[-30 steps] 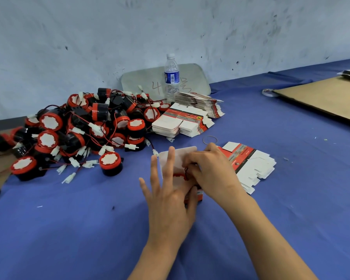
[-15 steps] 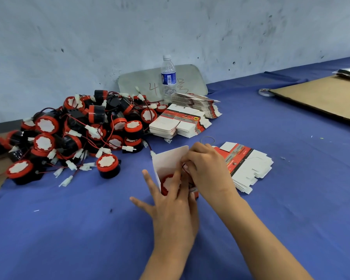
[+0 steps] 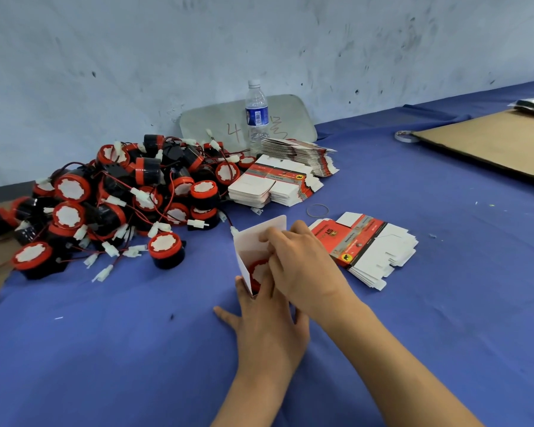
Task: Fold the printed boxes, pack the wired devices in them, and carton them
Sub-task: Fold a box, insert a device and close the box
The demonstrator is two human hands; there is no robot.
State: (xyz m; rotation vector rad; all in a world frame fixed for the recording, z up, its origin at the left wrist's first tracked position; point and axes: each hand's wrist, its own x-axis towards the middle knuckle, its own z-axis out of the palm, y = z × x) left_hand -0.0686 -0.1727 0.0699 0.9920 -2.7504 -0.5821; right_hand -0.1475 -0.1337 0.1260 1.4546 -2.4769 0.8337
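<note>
Ref: open box (image 3: 257,241) on table (image 3: 105,349) | inside it: wired device (image 3: 258,273) | left and behind: device pile (image 3: 121,204) | just right: flat box stack (image 3: 367,251) | behind: second flat stack (image 3: 275,186), third flat stack (image 3: 302,152), bottle (image 3: 256,115) farthest | behind-right, near: rubber band (image 3: 317,210) | far right, behind: cardboard sheet (image 3: 490,146), tape roll (image 3: 404,136) at its left end

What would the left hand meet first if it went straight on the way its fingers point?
The open white box: the fingers of the left hand seem to touch its near side, so it would push the box.
</note>
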